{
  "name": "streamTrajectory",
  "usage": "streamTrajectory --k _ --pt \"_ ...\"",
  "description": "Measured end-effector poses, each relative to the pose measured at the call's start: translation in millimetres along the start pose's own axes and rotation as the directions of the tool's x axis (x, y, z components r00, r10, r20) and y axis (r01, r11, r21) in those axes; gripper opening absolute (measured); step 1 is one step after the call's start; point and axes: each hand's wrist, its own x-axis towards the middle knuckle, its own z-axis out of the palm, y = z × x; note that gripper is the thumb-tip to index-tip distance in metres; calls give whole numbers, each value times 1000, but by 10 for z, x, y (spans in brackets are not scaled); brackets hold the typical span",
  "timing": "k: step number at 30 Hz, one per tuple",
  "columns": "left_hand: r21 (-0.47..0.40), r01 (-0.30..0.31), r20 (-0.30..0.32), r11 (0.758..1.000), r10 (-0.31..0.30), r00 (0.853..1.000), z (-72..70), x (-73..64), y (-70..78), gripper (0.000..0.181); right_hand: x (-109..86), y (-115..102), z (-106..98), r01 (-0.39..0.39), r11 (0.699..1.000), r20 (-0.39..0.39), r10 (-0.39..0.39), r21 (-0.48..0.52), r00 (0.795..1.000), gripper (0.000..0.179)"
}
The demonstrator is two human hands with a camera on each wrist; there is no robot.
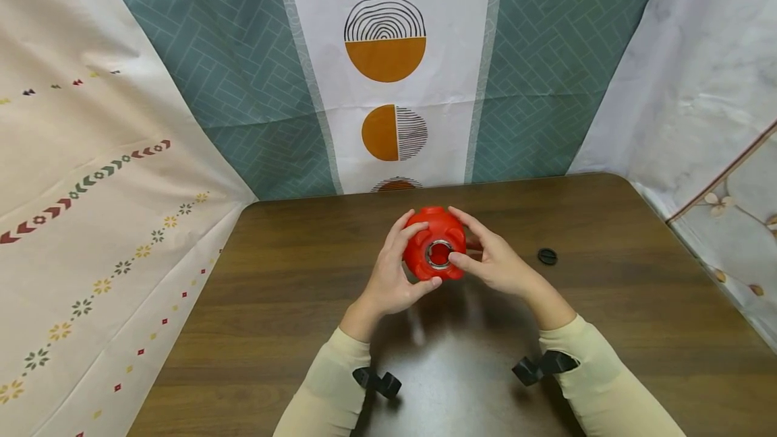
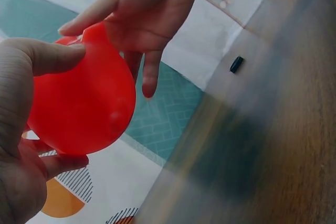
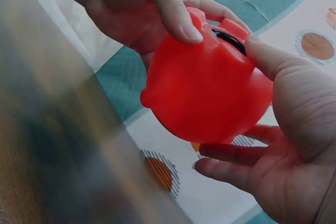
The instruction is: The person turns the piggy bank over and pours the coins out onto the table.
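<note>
While left hand (image 1: 391, 276) and right hand (image 1: 496, 264) cup a red globe (image 1: 434, 227), its hole (image 1: 440, 255) faces headward, long axis unclear.

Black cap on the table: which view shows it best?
Head: the black cap shows its round top, unblocked. Left wrist shows it only as a small, narrow, edge-on shape; right wrist doesn't show it.

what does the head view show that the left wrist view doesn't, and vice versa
Only the head view: the round opening of the red container, both cream sleeves, the black wrist devices and the cream patterned cloth.
Only the left wrist view: the palm side of the right hand and the container's smooth side in close-up.
Both: the container, the right hand, the left hand, the black cap, the wooden tabletop and the teal-panelled cloth.
</note>
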Motion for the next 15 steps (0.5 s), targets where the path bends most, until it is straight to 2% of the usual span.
streamTrajectory --k 5,9,15 --pt "16 2 10 1000 -2 1000 24 -3 5 83 -4 17 26 -27 997 2 27 76 1000 74" --pt "33 15 13 999 -16 1000 45 0 -5 93 3 24 37 -16 990 -3 16 141 1000 73" --pt "73 102 14 992 -103 995 58 6 9 101 3 -4 62 2 990 -63 7 140 998 72"
